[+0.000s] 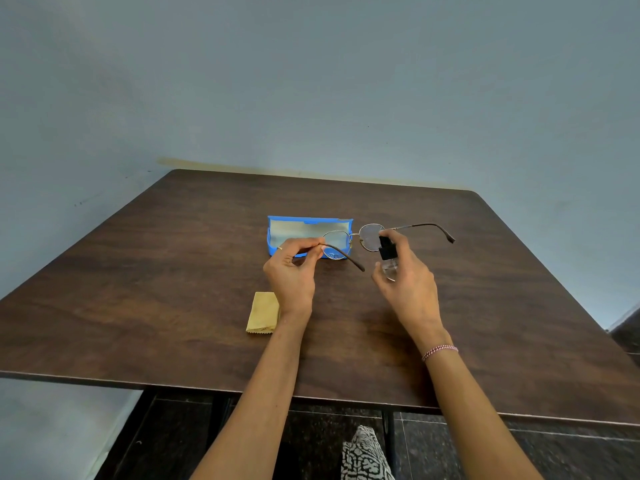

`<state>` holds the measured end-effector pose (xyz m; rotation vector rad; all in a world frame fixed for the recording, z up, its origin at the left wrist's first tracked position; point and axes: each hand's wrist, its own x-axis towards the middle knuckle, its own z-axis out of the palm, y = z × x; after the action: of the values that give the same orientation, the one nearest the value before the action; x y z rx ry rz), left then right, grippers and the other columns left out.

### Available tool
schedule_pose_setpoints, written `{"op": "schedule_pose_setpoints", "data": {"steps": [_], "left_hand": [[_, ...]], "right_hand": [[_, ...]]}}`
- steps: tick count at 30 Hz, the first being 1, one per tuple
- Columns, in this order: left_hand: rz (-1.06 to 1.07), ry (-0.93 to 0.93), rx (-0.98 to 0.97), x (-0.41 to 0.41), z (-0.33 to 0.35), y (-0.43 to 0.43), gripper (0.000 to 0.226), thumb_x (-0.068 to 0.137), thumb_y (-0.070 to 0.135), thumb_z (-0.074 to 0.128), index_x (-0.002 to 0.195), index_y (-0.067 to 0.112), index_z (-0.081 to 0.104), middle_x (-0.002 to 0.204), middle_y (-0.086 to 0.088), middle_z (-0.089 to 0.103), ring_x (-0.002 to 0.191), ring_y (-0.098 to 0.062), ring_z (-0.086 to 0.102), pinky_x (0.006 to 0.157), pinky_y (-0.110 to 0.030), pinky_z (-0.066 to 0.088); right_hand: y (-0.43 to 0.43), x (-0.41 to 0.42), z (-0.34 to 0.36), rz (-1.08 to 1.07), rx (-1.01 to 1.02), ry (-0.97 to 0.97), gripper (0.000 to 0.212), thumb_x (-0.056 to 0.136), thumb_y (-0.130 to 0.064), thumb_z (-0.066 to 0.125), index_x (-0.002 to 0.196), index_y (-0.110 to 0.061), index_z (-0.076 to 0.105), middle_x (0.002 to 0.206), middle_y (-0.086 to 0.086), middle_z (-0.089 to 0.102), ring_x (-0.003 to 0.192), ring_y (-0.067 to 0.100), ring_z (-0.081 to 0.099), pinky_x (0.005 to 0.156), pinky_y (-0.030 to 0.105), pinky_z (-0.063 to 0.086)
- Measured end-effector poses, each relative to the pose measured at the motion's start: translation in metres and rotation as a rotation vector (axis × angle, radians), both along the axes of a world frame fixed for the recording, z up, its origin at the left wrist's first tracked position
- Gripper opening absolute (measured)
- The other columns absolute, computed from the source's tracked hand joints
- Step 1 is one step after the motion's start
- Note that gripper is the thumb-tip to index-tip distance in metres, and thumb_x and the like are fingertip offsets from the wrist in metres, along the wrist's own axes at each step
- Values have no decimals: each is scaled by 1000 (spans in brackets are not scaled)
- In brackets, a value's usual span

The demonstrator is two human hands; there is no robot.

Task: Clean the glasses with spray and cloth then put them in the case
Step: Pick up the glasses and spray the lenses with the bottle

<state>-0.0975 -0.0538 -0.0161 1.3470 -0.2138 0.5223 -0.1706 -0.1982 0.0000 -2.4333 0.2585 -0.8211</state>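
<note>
Your left hand [291, 268] pinches one temple of the glasses [356, 239] above the open blue case [277, 233]; your right hand [408, 278] has its grip around the spray bottle [387, 258]. The cloth [263, 312] lies on the tabletop [173, 271]. No lettering is legible.

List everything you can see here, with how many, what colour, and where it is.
table: one, dark brown wood, against the wall
case: one, blue, open, mid-table
glasses: one pair, thin metal frame, held above the table in front of the case
spray bottle: one, clear with black top, in the right hand
cloth: one, yellow, flat on the table, by the left wrist
left hand: pinching one temple arm
right hand: gripping the bottle
</note>
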Motion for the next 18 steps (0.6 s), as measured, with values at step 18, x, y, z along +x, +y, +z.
{"op": "schedule_pose_setpoints", "data": {"steps": [18], "left_hand": [[-16,-19,35,-3,2,0,38,72,-5,74,74,33,71,75,12,72,81,-19,70,77,-44,57]], "right_hand": [[-6,0,0,-58,21,13,53,88,-17,58,133,-32,35,115,-2,62,87,21,64,70,35,48]]}}
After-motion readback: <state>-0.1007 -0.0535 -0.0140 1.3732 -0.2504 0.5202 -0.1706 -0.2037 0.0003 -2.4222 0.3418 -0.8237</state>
